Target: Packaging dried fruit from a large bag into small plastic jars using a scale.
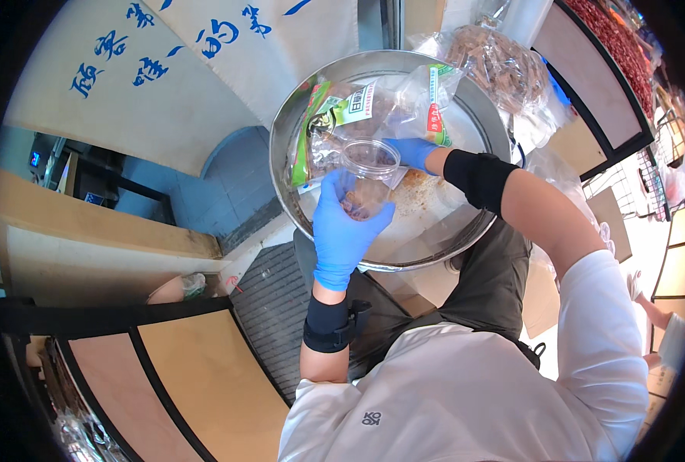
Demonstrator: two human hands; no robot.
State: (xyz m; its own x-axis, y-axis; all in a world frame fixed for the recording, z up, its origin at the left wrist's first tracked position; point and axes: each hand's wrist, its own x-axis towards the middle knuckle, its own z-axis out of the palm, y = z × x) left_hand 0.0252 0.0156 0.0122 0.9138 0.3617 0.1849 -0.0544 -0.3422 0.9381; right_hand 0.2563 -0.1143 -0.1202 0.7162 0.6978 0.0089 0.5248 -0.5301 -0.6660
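Observation:
My left hand (345, 231), in a blue glove, is wrapped round a clear round plastic jar (367, 195). The jar is tilted, its round rim (371, 167) at the top, and some brownish bits show through its wall. Just behind and to the right of it is my right hand (414, 153), also gloved in blue; its fingers are largely hidden by the jar and the plastic. A clear bag (350, 109) with green and white print lies beyond both hands in a wide round metal pan (282, 192). Brown crumbs (419, 191) are scattered over the pan's pale bottom.
Behind the pan at the right sits a large clear bag of dried brown pieces (496, 58). Reddish goods (612, 38) fill a bin farther right. A white curtain (204, 85) with blue writing hangs at the left. Panelled counters (188, 362) flank my legs.

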